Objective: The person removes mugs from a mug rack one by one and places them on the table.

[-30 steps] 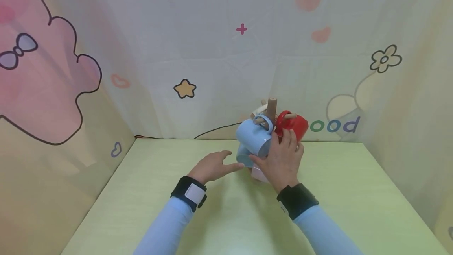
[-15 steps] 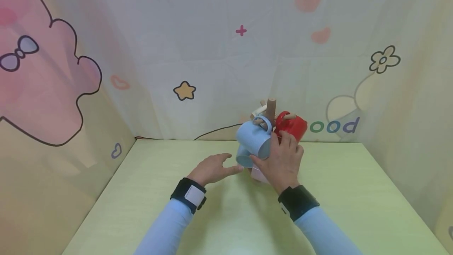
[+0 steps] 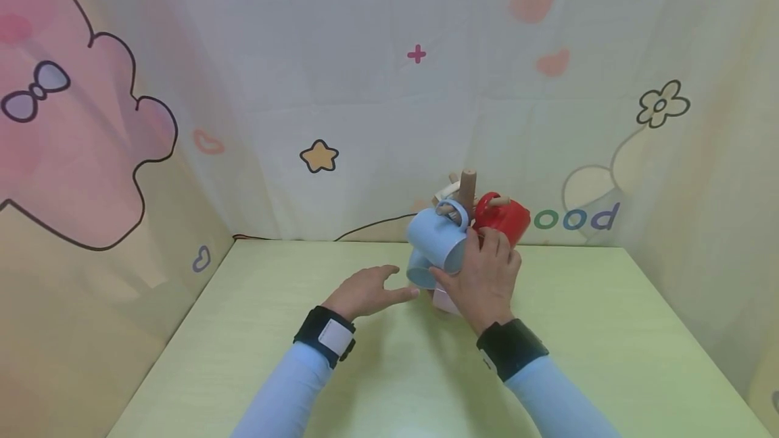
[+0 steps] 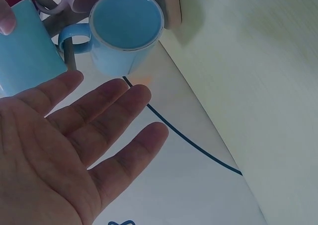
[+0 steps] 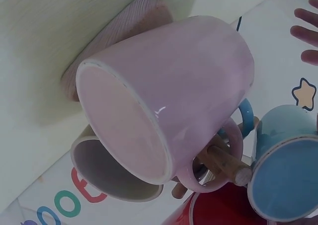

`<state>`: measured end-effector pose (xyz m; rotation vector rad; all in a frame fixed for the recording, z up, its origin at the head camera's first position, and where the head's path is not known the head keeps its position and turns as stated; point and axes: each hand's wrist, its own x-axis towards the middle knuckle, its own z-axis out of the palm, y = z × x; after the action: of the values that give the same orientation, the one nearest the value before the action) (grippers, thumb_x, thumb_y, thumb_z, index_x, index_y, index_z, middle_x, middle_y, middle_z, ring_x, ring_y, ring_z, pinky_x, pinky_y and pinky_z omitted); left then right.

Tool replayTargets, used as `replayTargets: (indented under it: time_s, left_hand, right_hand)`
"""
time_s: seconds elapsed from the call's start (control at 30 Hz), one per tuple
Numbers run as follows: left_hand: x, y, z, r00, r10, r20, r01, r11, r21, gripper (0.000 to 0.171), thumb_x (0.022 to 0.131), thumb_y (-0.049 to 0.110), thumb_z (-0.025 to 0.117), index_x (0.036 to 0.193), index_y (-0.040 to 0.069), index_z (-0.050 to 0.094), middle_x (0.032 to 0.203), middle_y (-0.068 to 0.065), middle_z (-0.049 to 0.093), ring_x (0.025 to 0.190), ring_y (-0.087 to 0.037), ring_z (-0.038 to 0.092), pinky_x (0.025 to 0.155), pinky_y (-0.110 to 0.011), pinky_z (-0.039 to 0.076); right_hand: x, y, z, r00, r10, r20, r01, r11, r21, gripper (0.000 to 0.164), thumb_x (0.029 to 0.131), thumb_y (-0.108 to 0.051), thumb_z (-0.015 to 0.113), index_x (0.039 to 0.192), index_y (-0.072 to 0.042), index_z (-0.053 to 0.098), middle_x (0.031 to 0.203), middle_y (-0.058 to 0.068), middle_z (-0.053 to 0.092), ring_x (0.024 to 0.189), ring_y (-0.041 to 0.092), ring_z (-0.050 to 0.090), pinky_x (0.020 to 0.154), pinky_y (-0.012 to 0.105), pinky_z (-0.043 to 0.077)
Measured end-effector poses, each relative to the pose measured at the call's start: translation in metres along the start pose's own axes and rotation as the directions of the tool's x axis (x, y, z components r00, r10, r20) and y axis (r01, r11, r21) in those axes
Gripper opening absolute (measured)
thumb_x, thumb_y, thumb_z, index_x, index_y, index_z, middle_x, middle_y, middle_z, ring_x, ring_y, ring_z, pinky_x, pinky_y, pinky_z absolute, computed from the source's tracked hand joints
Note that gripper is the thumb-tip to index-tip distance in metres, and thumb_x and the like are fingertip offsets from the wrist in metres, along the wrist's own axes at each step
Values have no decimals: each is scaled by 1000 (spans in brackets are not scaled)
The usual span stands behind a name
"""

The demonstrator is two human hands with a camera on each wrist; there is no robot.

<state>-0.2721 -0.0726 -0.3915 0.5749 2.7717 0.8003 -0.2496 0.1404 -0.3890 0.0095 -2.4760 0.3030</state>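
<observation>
A wooden mug tree [image 3: 467,189] stands at the back right with several mugs hanging by their handles. My right hand [image 3: 487,279] pinches the open end of the upper light blue mug [image 3: 431,235] between thumb and fingers; its handle is over a peg. Below hangs a second light blue mug [image 4: 107,53], mouth tilted down. My left hand [image 3: 368,291] is just left of it, fingers extended and apart, holding nothing. A lilac mug [image 5: 189,71] hangs low on the tree, mostly hidden in the head view. A red mug [image 3: 517,217] is behind my right fingers.
A white mug [image 3: 447,190] hangs at the back of the tree, partly covered. The tree's wooden base [image 5: 121,36] rests on the pale green table [image 3: 292,269]. Behind it hangs a printed cloth [image 3: 365,107], close to the mugs.
My left thumb has lowered slightly from the rim of the lower blue mug. The right hand and the mugs stay almost in place; the view shifts slightly.
</observation>
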Motion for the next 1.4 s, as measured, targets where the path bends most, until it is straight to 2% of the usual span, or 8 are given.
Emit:
replayTargets:
  time_s: [0.13,0.37,0.67,1.1,1.2,1.27,1.33,1.4]
  left_hand:
    - [-1,1,0,1000,-2,4,2,1000,-4,79,90,63,57,145,6,49,141,-15,54,130,-35,50,104,-55,41]
    - [-2,2,0,1000,-8,2,8,1000,-6,79,90,63,58,145,7,48,142,-14,54,131,-35,49,104,-55,40]
    - [-3,1,0,1000,-29,-4,29,1000,-7,79,89,64,59,145,8,49,141,-14,55,131,-35,50,104,-55,41]
    - [-5,0,-2,1000,-30,-2,30,999,-13,80,89,65,59,145,8,49,142,-14,54,132,-35,49,105,-55,40]
    - [-5,0,-2,999,-38,5,38,999,-20,81,89,65,59,145,8,48,144,-15,52,133,-35,47,106,-54,39]
    - [-6,0,-2,999,-41,5,41,999,-19,81,88,65,59,145,8,48,144,-15,52,133,-35,47,106,-54,39]
    - [-6,-1,-2,999,-45,3,45,999,-17,81,88,65,59,145,9,48,144,-15,52,133,-35,47,106,-54,39]
    - [-7,-1,-2,999,-46,1,46,999,-13,81,88,65,59,145,9,49,143,-14,53,133,-35,47,106,-54,39]
  right_hand:
    - [0,2,0,999,18,30,-18,1000,13,106,66,-59,84,143,-2,41,130,23,44,120,41,40,92,59,40]
    - [6,13,-9,993,105,48,-111,983,149,99,74,-60,78,146,-5,40,135,23,43,125,43,39,97,64,34]
    - [26,36,-27,955,288,69,-296,931,215,90,83,-58,69,148,-6,36,139,26,41,126,46,38,98,66,35]
    - [38,56,-31,921,344,182,-383,884,269,83,88,-55,65,144,0,39,135,26,43,121,46,41,94,67,43]
    - [43,63,-32,876,381,297,-463,835,296,90,91,-61,56,148,5,31,139,31,40,124,50,39,96,66,42]
    - [48,67,-33,817,393,422,-543,770,335,96,93,-65,47,151,7,22,146,34,34,129,54,37,98,65,40]
    - [52,70,-35,745,372,554,-629,670,395,101,94,-69,40,153,9,15,150,35,29,133,54,34,102,63,38]
    - [56,73,-35,669,318,672,-710,543,449,103,94,-72,37,155,6,8,155,31,24,137,53,31,106,61,34]
